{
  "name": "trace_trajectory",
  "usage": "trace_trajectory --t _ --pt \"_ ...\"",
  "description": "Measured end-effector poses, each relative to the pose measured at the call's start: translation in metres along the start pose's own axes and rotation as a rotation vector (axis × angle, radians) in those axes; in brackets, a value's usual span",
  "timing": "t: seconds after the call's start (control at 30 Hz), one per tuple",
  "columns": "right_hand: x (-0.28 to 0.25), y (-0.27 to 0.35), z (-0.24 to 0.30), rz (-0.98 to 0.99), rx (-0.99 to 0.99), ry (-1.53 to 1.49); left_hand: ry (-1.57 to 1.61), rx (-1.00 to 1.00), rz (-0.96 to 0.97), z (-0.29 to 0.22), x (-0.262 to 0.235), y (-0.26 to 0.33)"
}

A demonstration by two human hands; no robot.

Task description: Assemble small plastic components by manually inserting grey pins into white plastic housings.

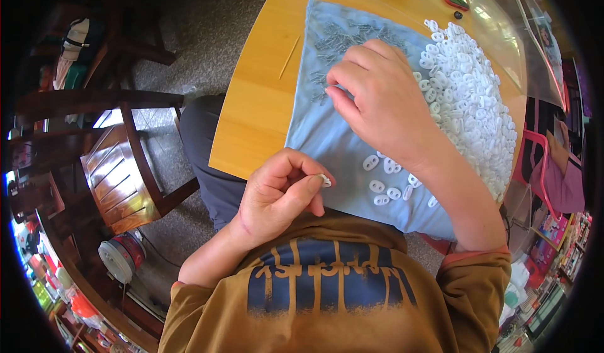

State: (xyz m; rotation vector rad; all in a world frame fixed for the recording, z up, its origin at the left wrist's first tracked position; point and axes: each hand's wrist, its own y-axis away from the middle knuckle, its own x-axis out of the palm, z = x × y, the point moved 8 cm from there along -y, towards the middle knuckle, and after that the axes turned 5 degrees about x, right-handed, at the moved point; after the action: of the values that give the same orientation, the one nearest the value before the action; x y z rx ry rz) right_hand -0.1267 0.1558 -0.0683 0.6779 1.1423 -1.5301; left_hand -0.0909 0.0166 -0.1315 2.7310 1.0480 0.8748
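Over the blue cloth (pixel 319 126), left hand (pixel 277 193) pinches a white two-holed piece (pixel 326 181), probably leaving one end exposed; right hand (pixel 382 92) hovers at thin grey bits (pixel 352 35), hold unclear, loose white pieces (pixel 473 95) heaped apart, presumably for easy reach

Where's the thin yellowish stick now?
The thin yellowish stick lies in the head view's upper half, on the yellow tabletop, just left of the blue cloth, with the right hand farther right.
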Motion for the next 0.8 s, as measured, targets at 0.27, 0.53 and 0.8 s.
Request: trace_trajectory --t 0.27,0.53,0.8 --pt "0.009 -0.003 -0.003 0.063 0.021 0.081 -0.051 0.023 0.017 0.001 0.001 -0.001" --pt "0.011 -0.009 0.017 0.103 -0.096 0.285 -0.046 0.012 0.033 0.001 0.000 0.000" --pt "0.006 -0.010 0.003 0.165 -0.028 0.177 -0.059 0.047 0.044 0.000 0.001 0.001"
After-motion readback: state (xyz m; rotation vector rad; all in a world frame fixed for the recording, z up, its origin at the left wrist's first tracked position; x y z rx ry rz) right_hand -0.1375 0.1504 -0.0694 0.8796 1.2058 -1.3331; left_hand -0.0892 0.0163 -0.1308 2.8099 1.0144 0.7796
